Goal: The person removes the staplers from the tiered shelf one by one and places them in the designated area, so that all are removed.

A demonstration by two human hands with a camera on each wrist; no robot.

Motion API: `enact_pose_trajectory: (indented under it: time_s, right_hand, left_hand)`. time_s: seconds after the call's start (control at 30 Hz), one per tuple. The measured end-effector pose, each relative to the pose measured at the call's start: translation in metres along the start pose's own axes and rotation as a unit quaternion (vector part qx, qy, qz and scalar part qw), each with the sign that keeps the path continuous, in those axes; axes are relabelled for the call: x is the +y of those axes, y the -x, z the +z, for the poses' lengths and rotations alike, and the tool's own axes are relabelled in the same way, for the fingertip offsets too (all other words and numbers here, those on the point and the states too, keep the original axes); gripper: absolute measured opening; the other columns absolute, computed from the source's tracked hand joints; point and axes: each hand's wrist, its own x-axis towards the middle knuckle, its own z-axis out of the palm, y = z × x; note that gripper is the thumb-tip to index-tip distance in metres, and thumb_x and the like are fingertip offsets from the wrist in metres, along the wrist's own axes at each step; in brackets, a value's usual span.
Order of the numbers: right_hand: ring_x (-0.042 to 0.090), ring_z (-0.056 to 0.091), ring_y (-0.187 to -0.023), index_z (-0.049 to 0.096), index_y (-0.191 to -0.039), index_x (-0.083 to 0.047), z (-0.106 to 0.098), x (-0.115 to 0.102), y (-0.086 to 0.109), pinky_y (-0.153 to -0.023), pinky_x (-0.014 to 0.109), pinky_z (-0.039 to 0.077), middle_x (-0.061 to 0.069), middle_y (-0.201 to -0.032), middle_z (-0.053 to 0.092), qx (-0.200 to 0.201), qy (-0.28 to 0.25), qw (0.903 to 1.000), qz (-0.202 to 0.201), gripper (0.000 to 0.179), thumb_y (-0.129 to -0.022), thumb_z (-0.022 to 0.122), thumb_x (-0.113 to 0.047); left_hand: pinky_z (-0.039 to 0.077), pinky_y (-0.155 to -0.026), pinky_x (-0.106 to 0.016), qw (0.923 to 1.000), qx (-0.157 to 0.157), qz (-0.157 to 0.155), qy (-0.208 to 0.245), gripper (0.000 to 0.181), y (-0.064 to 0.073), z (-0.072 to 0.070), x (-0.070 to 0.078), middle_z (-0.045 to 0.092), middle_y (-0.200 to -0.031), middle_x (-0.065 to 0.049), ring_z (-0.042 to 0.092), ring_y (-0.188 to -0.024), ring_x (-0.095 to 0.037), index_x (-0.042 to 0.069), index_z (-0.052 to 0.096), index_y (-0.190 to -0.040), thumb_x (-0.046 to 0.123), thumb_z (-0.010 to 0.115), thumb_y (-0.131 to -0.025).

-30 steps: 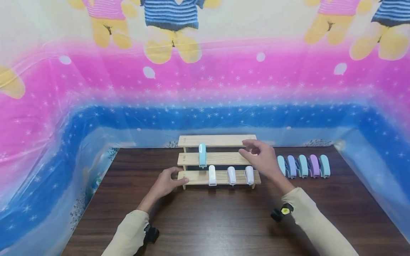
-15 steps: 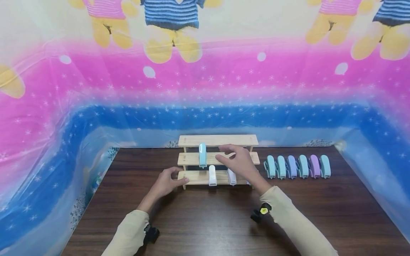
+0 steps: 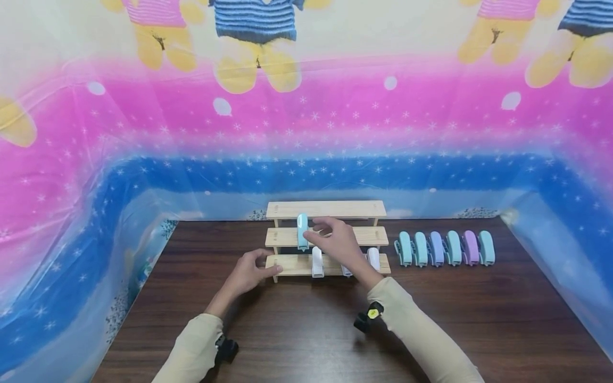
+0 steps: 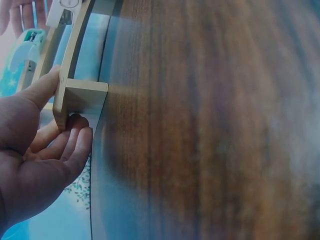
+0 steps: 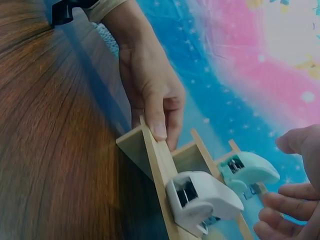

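Observation:
My left hand (image 3: 250, 272) grips the left end of the lowest step of a three-step wooden rack (image 3: 325, 210). Its thumb lies on top, with the fingers curled beneath, as the left wrist view shows. On the middle step stands a light-blue small hole punch (image 3: 302, 232), its spring visible in the right wrist view. My right hand (image 3: 337, 242) is just right of that punch, thumb and fingers spread apart, holding nothing. The lowest step bears a white hole punch (image 3: 317, 262), another white one (image 3: 373, 259) at the right, and a third mostly hidden by my right hand.
Right of the rack, several punches stand in a row on the dark wooden table (image 3: 306, 330): mostly teal, plus a blue one (image 3: 436, 249) and a purple one (image 3: 470, 248). A printed cloth (image 3: 335, 175) hangs close behind the table.
My right hand has moved left across the rack, from its right end to beside the light-blue punch, uncovering the row's leftmost punch. The left hand has stayed on the rack.

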Motion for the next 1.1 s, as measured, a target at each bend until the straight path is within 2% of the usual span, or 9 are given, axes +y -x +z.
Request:
enact_pose_trajectory:
  time_s: [0.13,0.63,0.97,1.1]
  right_hand:
    - [0.017,0.071,-0.098,0.07,-0.128,-0.014,0.008,-0.003,-0.001,-0.083,0.04,0.058,0.0,-0.109,0.075,0.007,0.0,0.9999,0.015,0.057,-0.087,0.077,-0.053]
    - [0.015,0.071,-0.087,0.074,-0.12,-0.008,0.023,-0.004,-0.007,-0.075,0.036,0.058,0.001,-0.096,0.076,0.02,0.03,0.9991,0.024,0.055,-0.087,0.078,-0.052]
    - [0.015,0.068,-0.081,0.075,-0.113,-0.007,0.027,-0.006,-0.009,-0.07,0.034,0.057,0.0,-0.089,0.074,0.048,0.058,0.997,0.02,0.043,-0.087,0.08,-0.042]
    - [0.014,0.068,-0.081,0.076,-0.112,-0.007,0.028,-0.008,-0.008,-0.068,0.032,0.057,0.0,-0.089,0.074,0.052,0.053,0.997,0.024,0.041,-0.086,0.08,-0.039]
  left_hand:
    - [0.058,-0.09,-0.046,1.0,0.0,0.002,0.001,0.053,0.0,0.0,0.0,0.07,-0.123,-0.014,0.066,-0.115,-0.032,0.002,0.064,-0.133,0.032,0.079,-0.092]
    - [0.058,-0.09,-0.046,1.0,-0.002,0.003,0.006,0.053,0.0,-0.001,0.001,0.069,-0.124,-0.015,0.066,-0.117,-0.032,0.002,0.063,-0.134,0.032,0.078,-0.093]
    - [0.059,-0.088,-0.045,0.9999,-0.003,0.008,0.006,0.053,0.0,-0.001,0.0,0.07,-0.124,-0.015,0.066,-0.115,-0.031,0.002,0.063,-0.134,0.032,0.079,-0.092]
    - [0.059,-0.089,-0.045,0.9999,-0.002,0.006,0.009,0.053,0.0,-0.001,-0.001,0.07,-0.123,-0.014,0.067,-0.115,-0.031,0.002,0.064,-0.133,0.032,0.079,-0.092]
